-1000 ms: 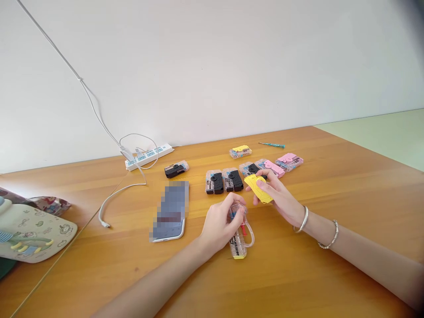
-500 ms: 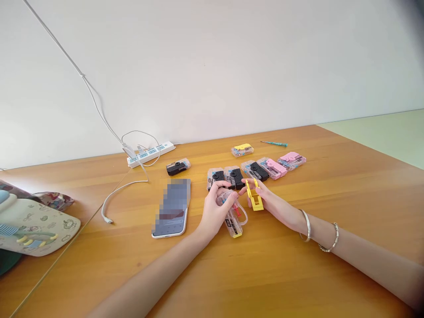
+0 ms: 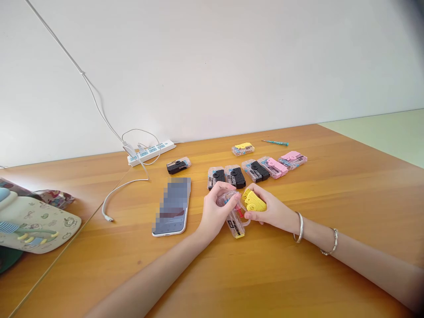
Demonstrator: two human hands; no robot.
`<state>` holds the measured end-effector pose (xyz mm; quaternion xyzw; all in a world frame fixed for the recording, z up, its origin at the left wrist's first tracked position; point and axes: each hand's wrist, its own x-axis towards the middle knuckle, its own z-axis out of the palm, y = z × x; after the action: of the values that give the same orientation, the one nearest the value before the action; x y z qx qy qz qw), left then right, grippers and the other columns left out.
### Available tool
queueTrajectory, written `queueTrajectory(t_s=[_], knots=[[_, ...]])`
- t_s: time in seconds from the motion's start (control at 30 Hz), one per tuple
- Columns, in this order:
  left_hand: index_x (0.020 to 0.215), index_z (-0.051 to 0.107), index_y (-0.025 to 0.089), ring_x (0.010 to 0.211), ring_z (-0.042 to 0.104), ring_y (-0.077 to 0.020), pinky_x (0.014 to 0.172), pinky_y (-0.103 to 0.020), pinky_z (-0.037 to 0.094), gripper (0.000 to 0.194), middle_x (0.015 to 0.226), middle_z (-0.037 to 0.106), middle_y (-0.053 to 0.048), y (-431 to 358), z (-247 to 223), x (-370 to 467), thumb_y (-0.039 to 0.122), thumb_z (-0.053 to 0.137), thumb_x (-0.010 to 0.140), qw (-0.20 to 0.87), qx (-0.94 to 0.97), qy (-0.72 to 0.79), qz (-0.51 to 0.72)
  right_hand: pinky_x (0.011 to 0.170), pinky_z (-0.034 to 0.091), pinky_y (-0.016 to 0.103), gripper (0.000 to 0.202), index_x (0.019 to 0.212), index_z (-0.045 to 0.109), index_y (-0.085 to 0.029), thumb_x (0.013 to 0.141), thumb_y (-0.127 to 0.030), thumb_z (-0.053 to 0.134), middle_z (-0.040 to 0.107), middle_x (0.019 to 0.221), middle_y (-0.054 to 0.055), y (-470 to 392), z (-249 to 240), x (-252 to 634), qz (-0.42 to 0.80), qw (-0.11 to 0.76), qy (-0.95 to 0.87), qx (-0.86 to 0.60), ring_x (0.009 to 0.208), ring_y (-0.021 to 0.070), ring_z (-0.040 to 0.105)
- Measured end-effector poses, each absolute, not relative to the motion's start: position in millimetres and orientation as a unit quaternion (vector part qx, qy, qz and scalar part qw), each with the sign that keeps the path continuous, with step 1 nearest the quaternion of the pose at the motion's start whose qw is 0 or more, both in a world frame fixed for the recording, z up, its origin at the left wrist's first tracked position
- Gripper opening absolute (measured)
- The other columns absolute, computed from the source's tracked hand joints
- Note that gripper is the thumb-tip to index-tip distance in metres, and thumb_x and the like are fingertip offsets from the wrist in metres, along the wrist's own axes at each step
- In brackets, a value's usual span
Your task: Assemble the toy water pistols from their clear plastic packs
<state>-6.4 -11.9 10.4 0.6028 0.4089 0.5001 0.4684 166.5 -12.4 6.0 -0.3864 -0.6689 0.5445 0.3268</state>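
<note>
My left hand (image 3: 217,211) grips a clear plastic mini water gun (image 3: 236,224) with a black printed label, a red trigger and a yellow tip at its lower end. The fingers hide part of its top. In my right hand (image 3: 273,210) is a yellow plastic cover (image 3: 255,201) with a round disc on its side, pinched between thumb and fingers. The cover is close to the right side of the clear gun; whether they touch I cannot tell. Just behind my left hand lie black-and-clear toy water guns, one of them a folded black gun (image 3: 235,176).
Further back are a black gun (image 3: 179,165), a yellow one (image 3: 243,149), pink ones (image 3: 293,159) and a teal screwdriver (image 3: 275,142). To the left lie a phone (image 3: 172,207), a white cable (image 3: 114,193), a power strip (image 3: 152,152) and a patterned bottle (image 3: 43,225).
My right hand has turned the yellow cover so its disc side faces me, and brought it closer to the clear gun. My left hand keeps its hold nearly in place.
</note>
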Motion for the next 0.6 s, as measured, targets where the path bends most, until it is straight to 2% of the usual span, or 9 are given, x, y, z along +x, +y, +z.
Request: queueTrajectory(t_s=[0.23, 0.33, 0.43, 0.6], knots=[[0.092, 0.064, 0.020, 0.088, 0.062, -0.0140, 0.076, -0.021, 0.049, 0.015, 0.096, 0.068, -0.002, -13.8, 11.8, -6.0, 0.028, 0.055, 0.083, 0.421, 0.657, 0.413, 0.470, 0.042, 0.041, 0.020, 0.043, 0.098, 0.041, -0.021, 0.074, -0.049, 0.063, 0.049, 0.074, -0.004, -21.9, 12.7, 162.0, 0.510, 0.297, -0.683, -0.431, 0.054, 0.0082, 0.046], [0.094, 0.064, 0.021, 0.079, 0.063, -0.0121, 0.071, -0.020, 0.049, 0.017, 0.095, 0.068, -0.001, -15.7, 11.8, -5.3, 0.030, 0.054, 0.084, 0.405, 0.662, 0.427, 0.464, 0.058, 0.047, 0.028, 0.044, 0.102, 0.044, -0.021, 0.073, -0.047, 0.064, 0.057, 0.086, 0.001, -26.2, 11.7, 159.7, 0.456, 0.269, -0.724, -0.442, 0.069, 0.0151, 0.055], [0.096, 0.063, 0.021, 0.065, 0.061, -0.0101, 0.062, -0.020, 0.049, 0.019, 0.091, 0.069, 0.000, -18.2, 13.1, -4.3, 0.032, 0.052, 0.084, 0.390, 0.667, 0.439, 0.458, 0.074, 0.045, 0.036, 0.049, 0.109, 0.045, -0.021, 0.071, -0.043, 0.067, 0.061, 0.100, 0.005, -30.1, 8.2, 157.3, 0.408, 0.256, -0.757, -0.441, 0.088, 0.0233, 0.058], [0.097, 0.063, 0.023, 0.064, 0.062, -0.0101, 0.061, -0.019, 0.047, 0.020, 0.086, 0.070, 0.002, -21.0, 15.8, -3.0, 0.030, 0.049, 0.086, 0.349, 0.693, 0.464, 0.427, 0.070, 0.047, 0.032, 0.037, 0.100, 0.046, -0.020, 0.076, -0.043, 0.062, 0.062, 0.094, 0.004, -32.0, 9.1, 157.1, 0.447, 0.287, -0.725, -0.438, 0.083, 0.0199, 0.060]])
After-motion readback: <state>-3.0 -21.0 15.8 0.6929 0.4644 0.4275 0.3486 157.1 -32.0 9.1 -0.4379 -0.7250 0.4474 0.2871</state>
